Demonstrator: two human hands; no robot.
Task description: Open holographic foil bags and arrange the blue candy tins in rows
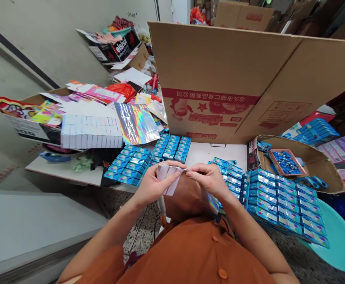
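We've got a tall cardboard carton [210,67] walling off the frame from upper centre to the right edge. Below it, a strip of white tabletop [200,154] shows at centre, framed by the blue packs [128,165] at centre left and the larger pack stack [282,201] at lower right. We note the stack's near edge overhanging a teal surface [338,240]. Room around the hands is over the lap, bottom centre; the pack stack sits near the right forearm.

Fingers: we mark the left hand [157,181] clamped on a white folded piece [171,189], thumb flat across its front, other fingers behind. The piece is mid-frame, above the lap. Right hand [209,177]: thumb and index together, pinching its upper right corner, remaining fingers curled. Shiny strip [212,203] below the right hand; we can't tell whether it's attached.
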